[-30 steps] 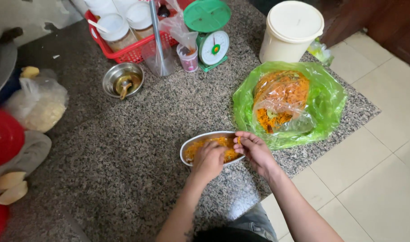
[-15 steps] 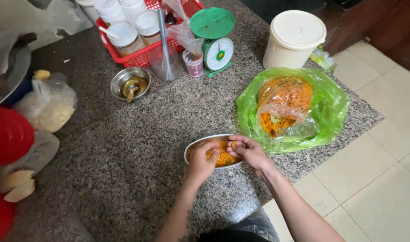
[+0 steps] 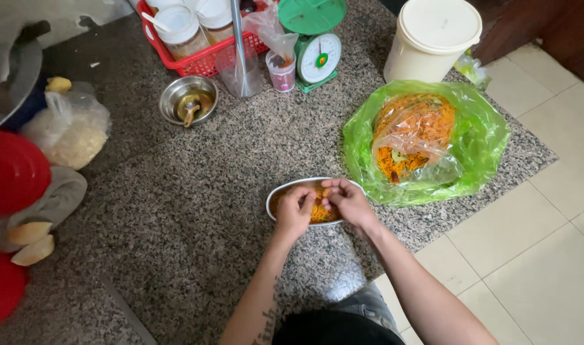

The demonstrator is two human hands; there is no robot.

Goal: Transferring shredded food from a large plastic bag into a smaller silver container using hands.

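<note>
left hand (image 3: 295, 208) and right hand (image 3: 347, 200) are meeting over the oval metal dish (image 3: 280, 193), fingertips pinching orange shredded food (image 3: 318, 213) | dish is sitting on the granite counter (image 3: 177, 211) (near its edge) | green bag (image 3: 480, 137) is lying just beside, right

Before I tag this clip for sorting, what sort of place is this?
Probably a home or small food-prep kitchen, worked at floor level. Both hands, left hand and right hand, are in a metal dish of orange shredded food on a granite slab, near a green kitchen scale and a red basket of jars.
</note>
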